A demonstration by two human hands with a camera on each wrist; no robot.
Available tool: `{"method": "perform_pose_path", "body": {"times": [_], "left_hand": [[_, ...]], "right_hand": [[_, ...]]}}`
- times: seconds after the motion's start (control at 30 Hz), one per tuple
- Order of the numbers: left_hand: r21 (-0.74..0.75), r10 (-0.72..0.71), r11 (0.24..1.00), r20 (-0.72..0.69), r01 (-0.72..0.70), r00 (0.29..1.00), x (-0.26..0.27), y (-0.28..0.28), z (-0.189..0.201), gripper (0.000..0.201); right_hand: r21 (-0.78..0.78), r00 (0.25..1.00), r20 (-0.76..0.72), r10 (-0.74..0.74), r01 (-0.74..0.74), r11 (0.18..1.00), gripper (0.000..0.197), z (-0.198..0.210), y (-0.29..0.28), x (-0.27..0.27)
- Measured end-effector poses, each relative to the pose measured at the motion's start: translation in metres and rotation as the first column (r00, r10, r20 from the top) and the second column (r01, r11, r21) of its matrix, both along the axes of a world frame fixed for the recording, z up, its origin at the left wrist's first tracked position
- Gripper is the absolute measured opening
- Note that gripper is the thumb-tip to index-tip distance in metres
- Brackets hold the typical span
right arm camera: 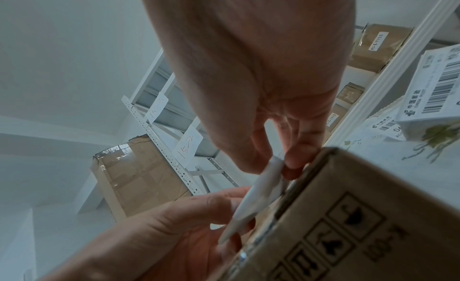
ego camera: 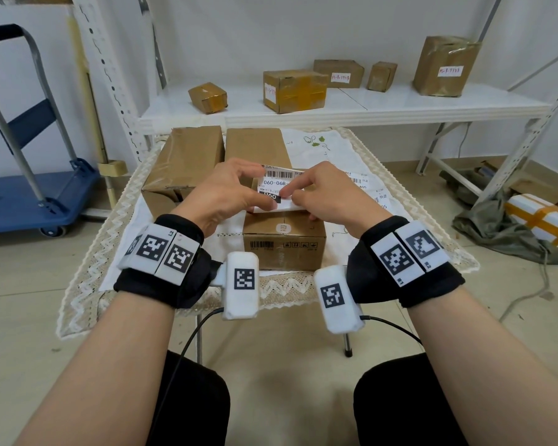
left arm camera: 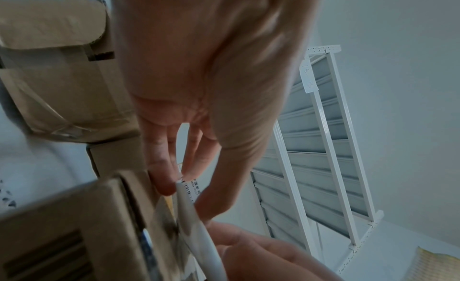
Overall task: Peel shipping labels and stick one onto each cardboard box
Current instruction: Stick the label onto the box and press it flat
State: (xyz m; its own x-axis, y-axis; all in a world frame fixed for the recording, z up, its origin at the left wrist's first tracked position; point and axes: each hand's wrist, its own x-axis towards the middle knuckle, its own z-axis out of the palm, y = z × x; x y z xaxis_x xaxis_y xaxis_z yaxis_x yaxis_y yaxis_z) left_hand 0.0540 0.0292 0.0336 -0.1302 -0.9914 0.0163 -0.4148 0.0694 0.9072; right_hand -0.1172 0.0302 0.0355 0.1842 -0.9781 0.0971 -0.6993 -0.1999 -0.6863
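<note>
A white shipping label [ego camera: 276, 185] with barcode and black "060" block is held just above the near cardboard box [ego camera: 284, 244] on the small table. My left hand [ego camera: 239, 191] pinches its left side between thumb and fingers. My right hand [ego camera: 306, 194] pinches its right edge, thumb on top. In the left wrist view the label [left arm camera: 189, 194] appears edge-on between my fingers [left arm camera: 161, 179]. The right wrist view shows the same label [right arm camera: 259, 189] above the box [right arm camera: 348, 226]. Two more brown boxes [ego camera: 187, 159] [ego camera: 255, 143] stand behind.
Loose labels [ego camera: 372, 193] lie on the white lace-edged cloth [ego camera: 332, 149] at the right. A white shelf [ego camera: 335, 107] behind carries several taped boxes [ego camera: 293, 90]. A blue platform trolley [ego camera: 29, 194] stands at the left. Bundled packages [ego camera: 541, 220] lie on the floor at the right.
</note>
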Motion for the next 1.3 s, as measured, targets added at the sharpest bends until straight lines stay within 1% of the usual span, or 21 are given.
{"method": "perform_pose_path", "body": {"times": [0.07,0.13,0.27,0.37,0.47,0.6,0.77,0.97,1.17,1.3], "left_hand": [[0.006,-0.004,1.0,-0.001,0.004,1.0,0.0,0.0,0.0,0.036],[0.01,0.004,1.0,0.006,-0.004,1.0,0.001,-0.001,0.0,0.037],[0.014,0.048,0.999,0.044,-0.049,0.998,0.002,-0.003,-0.002,0.057],[0.015,0.063,0.998,0.05,-0.064,0.997,0.002,-0.004,-0.004,0.063],[0.026,0.056,0.998,0.067,-0.058,0.996,0.003,-0.005,-0.006,0.064],[0.041,0.035,0.998,0.095,-0.039,0.995,0.002,-0.004,-0.005,0.058],[0.018,0.026,0.999,0.121,-0.029,0.992,0.003,-0.003,-0.004,0.048],[-0.017,-0.017,1.0,0.161,0.02,0.987,0.002,-0.002,-0.006,0.03],[-0.044,-0.018,0.999,0.235,0.029,0.972,0.003,-0.004,-0.008,0.027],[-0.081,-0.034,0.995,0.277,0.058,0.96,0.003,-0.003,-0.008,0.025]], "right_hand": [[0.002,1.0,-0.004,0.004,-0.004,1.0,0.024,0.0,-0.001,0.0],[-0.001,1.0,-0.015,0.01,-0.01,1.0,0.025,0.0,-0.001,0.0],[-0.005,0.998,-0.054,0.026,-0.026,1.0,0.026,0.001,-0.001,0.0],[0.005,0.998,-0.061,0.024,-0.024,1.0,0.026,0.001,-0.001,0.0],[0.01,0.998,-0.062,0.021,-0.021,1.0,0.026,0.001,-0.002,0.0],[0.011,0.997,-0.066,0.036,-0.036,0.999,0.026,0.0,-0.003,0.0],[0.034,0.998,-0.049,0.051,-0.049,0.998,0.026,-0.001,-0.002,-0.004],[0.048,0.999,-0.009,0.038,-0.037,0.998,0.023,0.0,-0.003,-0.006],[0.064,0.999,0.04,-0.003,0.0,0.998,0.018,0.001,-0.002,-0.009],[0.049,1.0,0.028,-0.001,0.0,0.999,0.023,0.002,-0.001,-0.009]]}}
